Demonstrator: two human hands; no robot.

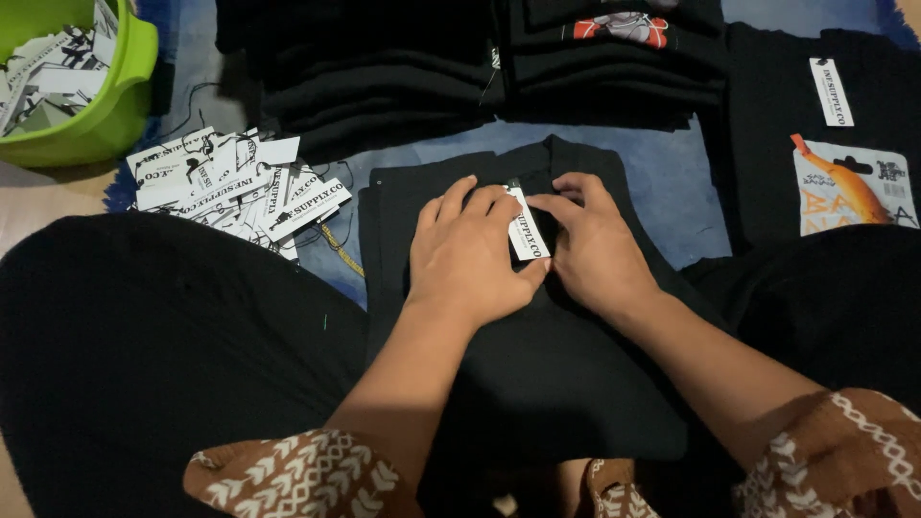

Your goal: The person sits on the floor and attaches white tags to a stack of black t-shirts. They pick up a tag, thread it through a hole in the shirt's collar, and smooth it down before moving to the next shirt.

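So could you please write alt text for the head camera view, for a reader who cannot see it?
Seen from above, a left hand and right hand press a white paper tag onto a folded black garment. Loose tags lie to the left by a green tub; stacked black garments sit behind.

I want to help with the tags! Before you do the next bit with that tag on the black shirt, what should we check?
1. White tag sits at the collar of the folded black shirt: ok.
2. Left hand and right hand both on the tag: ok.
3. Shirt lies flat on the blue mat: ok.
4. Tag fastened to the shirt: cannot tell, fingers cover it.
5. Spare tags lie loose within reach on the left: ok.
6. Green tub holds more tags: ok.
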